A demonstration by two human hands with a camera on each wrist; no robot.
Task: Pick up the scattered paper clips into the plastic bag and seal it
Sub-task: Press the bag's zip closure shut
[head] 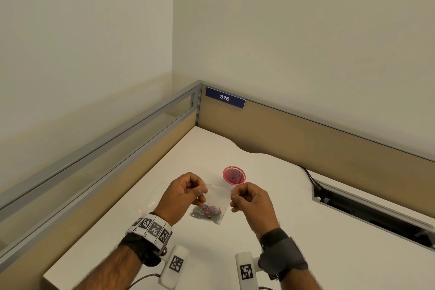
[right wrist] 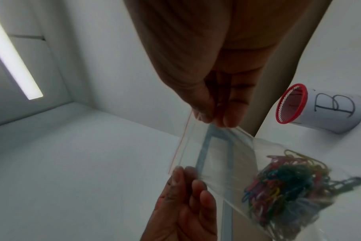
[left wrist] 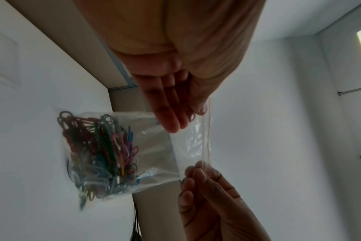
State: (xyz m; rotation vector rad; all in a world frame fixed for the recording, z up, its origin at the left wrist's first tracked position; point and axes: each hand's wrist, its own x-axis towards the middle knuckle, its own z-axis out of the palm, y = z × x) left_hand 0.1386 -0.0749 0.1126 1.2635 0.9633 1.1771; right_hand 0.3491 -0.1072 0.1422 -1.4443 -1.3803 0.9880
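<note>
A small clear plastic bag [head: 217,198] with a red zip line [left wrist: 209,130] along its top is held up over the white desk [head: 294,207]. My left hand [head: 201,189] pinches the bag's top left corner and my right hand [head: 235,192] pinches its top right corner. The zip edge is stretched straight between them. A bunch of coloured paper clips [head: 208,212] sits in the bottom of the bag [left wrist: 155,146]. The clips [right wrist: 282,182] also show through the plastic in the right wrist view. Whether the zip is closed cannot be told.
A red mesh cup [head: 234,175] wrapped in white paper marked "B" [right wrist: 340,109] stands just behind the bag. Another clear bag [head: 148,200] lies flat on the desk to the left. Partition walls [head: 306,134] close the desk's back and left. A cable slot [head: 367,209] lies at the right.
</note>
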